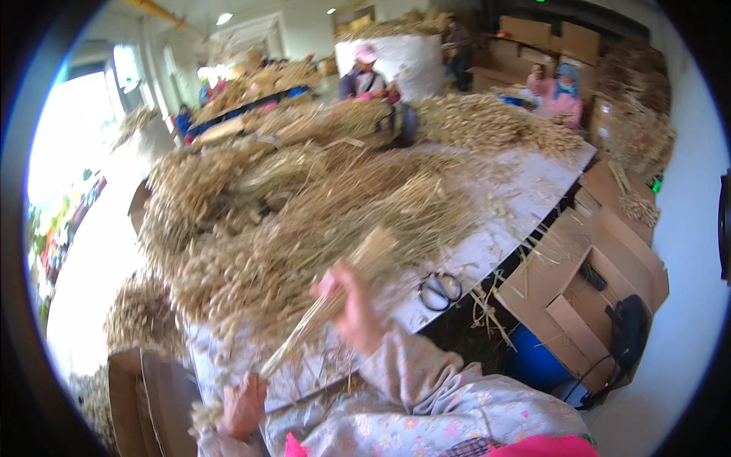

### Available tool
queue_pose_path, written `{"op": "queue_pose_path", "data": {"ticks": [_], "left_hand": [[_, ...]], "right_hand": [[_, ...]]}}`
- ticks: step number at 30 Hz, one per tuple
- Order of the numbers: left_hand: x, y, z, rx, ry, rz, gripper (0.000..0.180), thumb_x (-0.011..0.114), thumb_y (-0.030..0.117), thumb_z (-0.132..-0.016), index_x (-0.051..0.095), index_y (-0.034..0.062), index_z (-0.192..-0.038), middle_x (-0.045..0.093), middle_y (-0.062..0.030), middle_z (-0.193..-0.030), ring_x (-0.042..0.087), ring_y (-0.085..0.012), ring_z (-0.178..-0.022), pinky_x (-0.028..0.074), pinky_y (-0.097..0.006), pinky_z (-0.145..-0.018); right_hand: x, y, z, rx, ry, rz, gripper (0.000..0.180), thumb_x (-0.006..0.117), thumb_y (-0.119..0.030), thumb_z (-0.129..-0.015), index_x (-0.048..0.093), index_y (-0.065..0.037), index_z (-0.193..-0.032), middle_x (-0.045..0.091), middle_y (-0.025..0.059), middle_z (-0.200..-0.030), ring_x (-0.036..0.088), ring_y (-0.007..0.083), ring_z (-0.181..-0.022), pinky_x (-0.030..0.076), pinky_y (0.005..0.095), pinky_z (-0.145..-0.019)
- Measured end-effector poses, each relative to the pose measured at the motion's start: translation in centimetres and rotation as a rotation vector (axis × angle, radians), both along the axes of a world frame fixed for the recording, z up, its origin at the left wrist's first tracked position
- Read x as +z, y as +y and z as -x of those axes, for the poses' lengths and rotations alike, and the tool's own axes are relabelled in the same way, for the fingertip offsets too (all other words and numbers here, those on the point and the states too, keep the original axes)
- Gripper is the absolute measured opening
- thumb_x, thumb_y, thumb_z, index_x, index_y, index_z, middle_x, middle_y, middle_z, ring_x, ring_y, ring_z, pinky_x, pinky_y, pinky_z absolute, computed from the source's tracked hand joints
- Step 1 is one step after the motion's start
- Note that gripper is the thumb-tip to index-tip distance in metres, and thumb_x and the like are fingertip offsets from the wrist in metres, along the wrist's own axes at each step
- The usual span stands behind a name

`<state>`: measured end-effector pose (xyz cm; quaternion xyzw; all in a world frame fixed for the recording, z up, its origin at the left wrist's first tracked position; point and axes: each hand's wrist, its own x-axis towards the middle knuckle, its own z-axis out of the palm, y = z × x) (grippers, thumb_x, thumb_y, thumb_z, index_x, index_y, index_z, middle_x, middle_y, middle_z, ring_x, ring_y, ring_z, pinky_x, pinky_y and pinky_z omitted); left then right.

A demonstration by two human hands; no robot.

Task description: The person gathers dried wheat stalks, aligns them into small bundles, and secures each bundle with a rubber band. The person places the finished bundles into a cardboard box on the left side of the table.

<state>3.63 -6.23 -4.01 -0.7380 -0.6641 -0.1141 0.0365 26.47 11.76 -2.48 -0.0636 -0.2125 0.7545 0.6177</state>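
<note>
A slim bunch of dried bunny-tail grass (301, 329) slants across in front of me, with cut stem ends at the upper right. My right hand (350, 305) is wrapped round the stems in their upper part. Lower down, at the left, my left hand (245, 405) is closed round the same bunch, and pale fluffy heads (205, 417) show beside it. Just beyond my right hand spreads a big heap of loose dried grass (327, 221), its heads toward the left. Black-handled scissors (439, 291) lie to the right on the white table (499, 206).
Opened cardboard boxes (586, 274) stand off the right edge, near a blue rounded container (537, 356). Another carton (129, 404) is at the lower left. Co-workers (365, 76) sit across the table, by more piled grass (495, 122). Stem scraps hang at the table edge.
</note>
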Motion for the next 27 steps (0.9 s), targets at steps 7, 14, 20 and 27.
{"op": "queue_pose_path", "data": {"ticks": [7,14,20,27], "left_hand": [[1.6,-2.8,4.4,-0.057,0.062,-0.090,0.019,0.063,0.024,-0.087,0.052,0.0087,-0.090,0.056,-0.0089,-0.078,0.059,-0.0280,-0.067,0.044,-0.041,-0.055],[4.5,-7.0,7.2,0.034,0.478,-0.455,0.023,0.062,0.023,-0.082,0.058,0.0123,-0.101,0.055,0.0036,-0.080,0.056,-0.0117,-0.080,0.046,-0.029,-0.080],[6.5,-12.4,8.1,0.193,0.538,-0.459,0.032,0.061,0.014,-0.083,0.060,0.0197,-0.114,0.059,-0.0011,-0.103,0.054,-0.0206,-0.118,0.018,-0.058,-0.112],[1.9,-12.0,2.6,0.475,-0.852,-0.969,0.074,0.061,0.041,-0.092,0.031,-0.0037,-0.143,0.040,-0.0207,-0.142,0.035,-0.0302,-0.135,0.025,-0.039,-0.113]], "right_hand": [[0.1,4.1,-6.6,-0.431,-0.197,-0.259,0.032,0.052,-0.021,-0.095,0.035,-0.019,-0.069,0.036,-0.0063,-0.057,0.035,0.0088,-0.054,0.040,0.0295,-0.061],[4.2,0.9,-4.6,-0.629,-1.175,-1.114,0.046,0.060,-0.036,-0.092,0.052,0.003,-0.113,0.059,0.0122,-0.106,0.055,0.0243,-0.102,0.041,0.0405,-0.100],[-1.6,-5.1,4.1,0.073,-1.519,-1.708,0.057,0.060,-0.047,-0.089,0.053,0.001,-0.120,0.059,0.0239,-0.105,0.057,0.0411,-0.097,0.045,0.0460,-0.084],[-2.4,-11.3,10.1,0.381,-1.293,-1.242,0.020,0.055,-0.018,-0.092,0.053,0.002,-0.092,0.057,0.0153,-0.065,0.058,0.0230,-0.057,0.044,0.0385,-0.054]]}}
